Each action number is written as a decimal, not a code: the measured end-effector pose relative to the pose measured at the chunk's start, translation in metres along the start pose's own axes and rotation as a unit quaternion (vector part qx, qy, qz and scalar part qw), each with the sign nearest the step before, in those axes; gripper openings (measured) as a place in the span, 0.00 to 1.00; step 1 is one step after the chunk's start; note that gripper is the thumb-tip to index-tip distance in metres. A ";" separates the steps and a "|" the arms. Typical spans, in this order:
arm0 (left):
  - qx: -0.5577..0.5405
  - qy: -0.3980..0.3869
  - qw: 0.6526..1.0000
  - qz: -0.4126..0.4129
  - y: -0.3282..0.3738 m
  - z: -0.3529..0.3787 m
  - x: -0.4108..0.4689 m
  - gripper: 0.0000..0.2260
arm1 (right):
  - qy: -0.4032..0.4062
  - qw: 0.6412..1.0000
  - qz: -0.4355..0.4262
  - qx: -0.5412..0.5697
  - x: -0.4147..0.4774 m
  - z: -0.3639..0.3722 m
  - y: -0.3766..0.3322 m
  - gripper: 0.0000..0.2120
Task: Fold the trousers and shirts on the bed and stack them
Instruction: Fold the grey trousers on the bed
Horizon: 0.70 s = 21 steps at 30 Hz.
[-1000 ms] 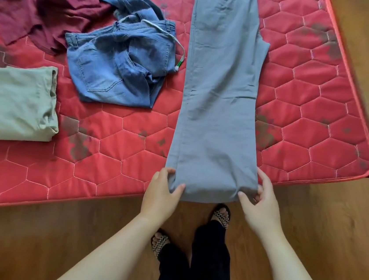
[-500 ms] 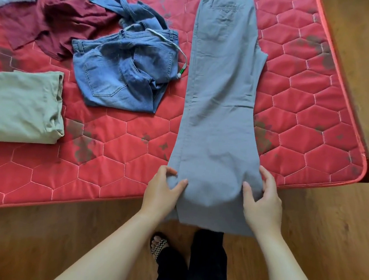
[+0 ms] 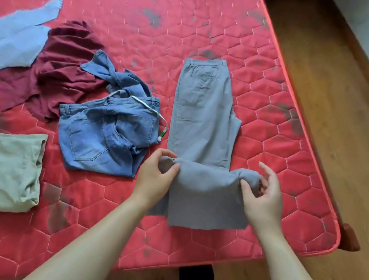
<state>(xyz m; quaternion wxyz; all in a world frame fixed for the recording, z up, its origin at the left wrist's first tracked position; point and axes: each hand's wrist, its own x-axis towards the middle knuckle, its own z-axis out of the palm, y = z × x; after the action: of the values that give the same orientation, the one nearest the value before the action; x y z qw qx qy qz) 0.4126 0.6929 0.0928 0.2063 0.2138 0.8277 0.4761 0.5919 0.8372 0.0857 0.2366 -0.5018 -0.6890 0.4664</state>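
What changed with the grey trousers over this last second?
Both the left hand and right hand, which pinched the grey trousers by the hem at the near edge of the bed, now pinch the legs higher up and have lifted them toward the waistband, the hem hanging below. The waistband end stayed flat; the jeans, maroon shirt and folded green garment have not moved.

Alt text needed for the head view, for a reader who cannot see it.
The left hand and right hand pinch a fold across the legs of grey trousers laid on a red mattress. Left of them lie crumpled blue jeans, a maroon shirt and a folded green garment.
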 end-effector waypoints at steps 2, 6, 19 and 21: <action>0.026 0.004 1.000 -0.004 0.005 0.017 0.055 0.10 | 0.003 1.000 -0.007 -0.011 0.066 0.015 -0.003 0.25; 0.200 -0.157 0.961 -0.112 -0.017 0.055 0.153 0.33 | -0.087 0.985 -0.035 -0.144 0.180 0.051 0.009 0.31; 0.219 -0.104 0.961 -0.132 -0.111 0.094 0.161 0.18 | -0.153 0.942 -0.098 -0.283 0.209 0.121 0.092 0.32; 0.200 -0.087 0.966 -0.138 -0.120 0.101 0.166 0.18 | -0.143 0.919 -0.128 -0.346 0.230 0.132 0.094 0.33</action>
<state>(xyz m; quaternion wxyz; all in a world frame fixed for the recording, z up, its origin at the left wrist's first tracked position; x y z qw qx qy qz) 0.3121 0.8001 -0.0821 0.2938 0.1751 0.9064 0.2480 0.4430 0.9989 -0.0900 0.0051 -0.3880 -0.8920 0.2319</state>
